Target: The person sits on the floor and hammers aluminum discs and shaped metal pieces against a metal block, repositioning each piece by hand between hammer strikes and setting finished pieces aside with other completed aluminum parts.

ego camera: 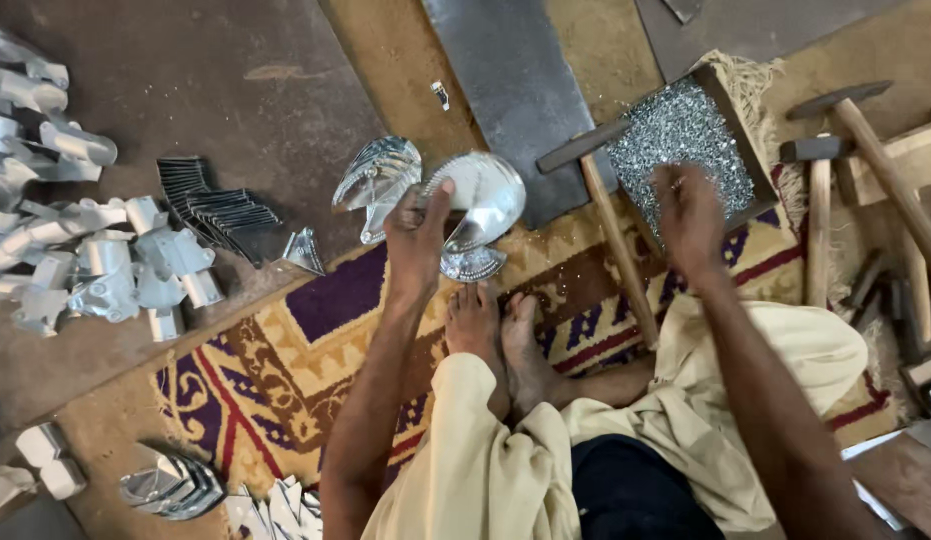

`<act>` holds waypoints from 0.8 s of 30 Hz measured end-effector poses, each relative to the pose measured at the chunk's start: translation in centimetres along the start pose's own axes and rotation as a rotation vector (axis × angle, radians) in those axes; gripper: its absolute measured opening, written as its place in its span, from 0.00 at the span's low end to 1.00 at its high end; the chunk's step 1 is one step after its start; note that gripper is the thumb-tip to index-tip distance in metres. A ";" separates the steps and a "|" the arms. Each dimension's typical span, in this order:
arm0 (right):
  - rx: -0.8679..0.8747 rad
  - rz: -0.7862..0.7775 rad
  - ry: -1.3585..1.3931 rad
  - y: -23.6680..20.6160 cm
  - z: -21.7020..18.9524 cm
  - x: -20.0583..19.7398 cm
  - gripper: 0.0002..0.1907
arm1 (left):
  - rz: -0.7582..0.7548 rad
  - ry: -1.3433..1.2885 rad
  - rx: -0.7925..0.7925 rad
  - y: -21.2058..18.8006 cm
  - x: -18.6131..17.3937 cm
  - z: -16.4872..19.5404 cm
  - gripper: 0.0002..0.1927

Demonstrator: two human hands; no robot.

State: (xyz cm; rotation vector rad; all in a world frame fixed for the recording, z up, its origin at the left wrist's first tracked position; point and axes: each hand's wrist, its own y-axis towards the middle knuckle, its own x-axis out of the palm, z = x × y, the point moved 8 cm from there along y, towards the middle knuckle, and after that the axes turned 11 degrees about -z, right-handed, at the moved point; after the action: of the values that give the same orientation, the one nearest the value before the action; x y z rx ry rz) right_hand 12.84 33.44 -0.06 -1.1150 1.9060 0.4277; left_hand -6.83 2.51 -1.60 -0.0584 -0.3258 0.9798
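Patterned carpet (316, 340) in purple, yellow and red covers the floor where the person sits cross-legged, with dark boards and metal sheets lying beyond it. Far left, a heap of bent silver brackets (96, 270) lies on a brown board, and just beside it a fanned stack of dark ridged strips (211, 205). Near the knees, more shiny stamped pieces (176, 485) are piled.

Moving inward, the left hand (418, 240) is clenched on a round shiny metal dish (483, 200), thumb on its rim, holding it tilted just above the bare feet (501, 335); a leaf-shaped stamped piece (378, 180) lies just beside it. The left arm runs straight out from the lap.

A hammer (611, 230) lies between the hands. The right hand (691, 215) reaches, palm down and wrist bent, into a wooden tray of small metal bits (681, 135), possibly rivets; its fingers are blurred, so their grip cannot be told. Keeping the dish steady while picking one bit would likely serve best. More hammers (856, 150) rest far right.
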 end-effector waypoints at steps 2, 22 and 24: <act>-0.178 0.162 -0.253 0.8 -0.9 -2.6 0.10 | -0.031 -0.011 0.006 -0.2 0.1 0.2 0.16; -0.185 0.201 0.458 -3.2 -1.0 -3.3 0.30 | -0.114 -0.126 -0.177 0.1 -0.2 -2.8 0.13; -0.218 0.098 0.494 -2.9 -3.5 -1.8 0.34 | -0.115 -0.105 -0.175 0.2 -0.2 -3.1 0.13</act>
State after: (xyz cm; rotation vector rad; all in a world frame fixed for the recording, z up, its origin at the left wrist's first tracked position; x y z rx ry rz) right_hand 13.92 30.54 3.70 -1.3674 2.3956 0.4509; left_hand -6.13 2.76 -4.66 -0.1459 -0.5056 0.8400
